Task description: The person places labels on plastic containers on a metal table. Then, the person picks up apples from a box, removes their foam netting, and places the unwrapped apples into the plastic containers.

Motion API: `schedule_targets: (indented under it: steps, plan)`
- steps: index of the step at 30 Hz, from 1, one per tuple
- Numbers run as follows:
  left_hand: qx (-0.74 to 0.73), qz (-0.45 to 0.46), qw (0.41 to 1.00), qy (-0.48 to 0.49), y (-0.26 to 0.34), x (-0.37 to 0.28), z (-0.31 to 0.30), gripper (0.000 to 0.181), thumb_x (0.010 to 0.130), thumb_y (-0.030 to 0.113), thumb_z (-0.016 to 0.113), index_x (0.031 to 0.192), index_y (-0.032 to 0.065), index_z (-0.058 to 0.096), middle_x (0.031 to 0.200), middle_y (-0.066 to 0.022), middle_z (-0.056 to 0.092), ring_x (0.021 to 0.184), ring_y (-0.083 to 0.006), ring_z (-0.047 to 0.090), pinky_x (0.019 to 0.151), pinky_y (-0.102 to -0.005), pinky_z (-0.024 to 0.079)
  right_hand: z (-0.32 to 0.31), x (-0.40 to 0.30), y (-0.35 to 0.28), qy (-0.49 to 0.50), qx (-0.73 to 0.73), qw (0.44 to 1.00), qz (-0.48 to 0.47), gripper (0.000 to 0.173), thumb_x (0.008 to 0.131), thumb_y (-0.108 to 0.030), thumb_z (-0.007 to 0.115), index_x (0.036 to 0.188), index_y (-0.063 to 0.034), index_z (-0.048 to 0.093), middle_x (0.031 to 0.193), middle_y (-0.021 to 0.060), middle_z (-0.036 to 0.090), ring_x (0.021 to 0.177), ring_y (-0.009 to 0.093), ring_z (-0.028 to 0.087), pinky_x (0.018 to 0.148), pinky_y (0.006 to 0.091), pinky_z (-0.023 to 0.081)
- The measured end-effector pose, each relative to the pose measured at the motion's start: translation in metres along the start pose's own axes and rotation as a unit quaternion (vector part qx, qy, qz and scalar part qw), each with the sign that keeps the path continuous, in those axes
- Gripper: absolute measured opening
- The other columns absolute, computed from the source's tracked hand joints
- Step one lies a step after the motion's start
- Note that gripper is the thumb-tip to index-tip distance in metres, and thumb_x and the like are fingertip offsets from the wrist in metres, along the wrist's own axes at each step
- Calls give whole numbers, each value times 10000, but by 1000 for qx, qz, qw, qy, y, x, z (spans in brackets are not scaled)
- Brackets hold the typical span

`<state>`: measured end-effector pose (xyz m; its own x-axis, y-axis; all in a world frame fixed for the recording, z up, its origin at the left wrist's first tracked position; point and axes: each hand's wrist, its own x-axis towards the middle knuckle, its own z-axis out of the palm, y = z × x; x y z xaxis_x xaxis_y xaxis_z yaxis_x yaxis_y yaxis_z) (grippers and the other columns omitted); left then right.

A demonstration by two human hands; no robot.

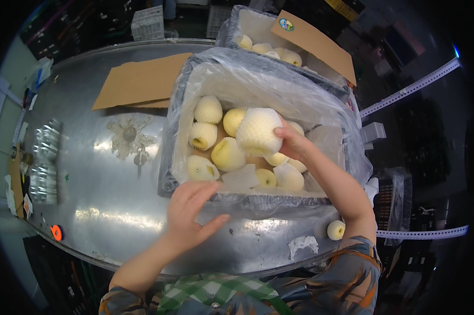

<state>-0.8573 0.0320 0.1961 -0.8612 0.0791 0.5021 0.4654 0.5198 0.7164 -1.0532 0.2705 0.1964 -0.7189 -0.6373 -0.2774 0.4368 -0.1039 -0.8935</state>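
Observation:
My right hand (294,141) grips a large pale yellow fruit in a white foam net (259,132), raised above a plastic-lined crate (167,157). Its fingers are partly hidden behind the net. Over the metal table just before the crate's near left edge, my left hand (191,214) has its thumb and fingers apart and holds nothing. Inside the crate are several netted fruits, among them one at the upper left (208,109). A yellow fruit (228,153) lies left of the held one. Near the front, a flattened foam net (241,176) rests beside a bare-topped fruit (265,178).
Behind stands a second lined crate of fruit (292,57) under a cardboard flap (313,43). Cardboard sheets (142,82) lie left of the crate. On the metal table (115,236) are an orange tape roll (57,232), crumpled white material (302,246) and a netted fruit (336,230).

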Motion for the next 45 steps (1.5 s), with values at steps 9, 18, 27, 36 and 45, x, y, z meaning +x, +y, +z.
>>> schedule_targets:
  steps: [9,18,27,36,45]
  plan:
    - [-607,-318,726,56,47,-46,-3,949,672,114,769,1419,95,184,1340,-108,389,1247,-245,401,1024,-378,359,146,-94,48,-20,-183,983,6,554,933,-439,378,1335,-57,366,1247,142,465,1033,253,547,820,371,468]
    - [-595,-424,653,198,45,-157,-7,690,817,206,653,1369,95,253,1284,-93,427,1217,-216,422,1009,-388,387,217,-136,137,106,-418,872,-231,369,827,-126,608,1159,23,545,843,120,532,667,220,561,582,308,458]
    - [-600,-415,672,123,47,-213,-26,730,747,267,720,1340,71,342,1262,-115,480,1165,-240,493,983,-396,429,208,-148,189,71,237,962,112,169,920,-146,522,983,-3,584,924,78,642,787,165,622,714,302,513]
    - [-760,-387,502,144,45,-240,-3,815,697,626,617,1281,86,440,1232,-125,511,1128,-326,495,969,-498,402,220,-160,260,47,-61,992,100,160,873,-100,535,971,-8,621,883,79,649,803,189,619,758,302,490]
    - [-715,-464,508,126,57,-213,-10,556,925,492,368,1315,99,417,1261,-103,509,1145,-260,512,949,-437,436,225,-158,185,-37,-342,906,-246,757,612,-109,781,1276,-72,419,1218,147,494,1074,291,526,846,367,463]
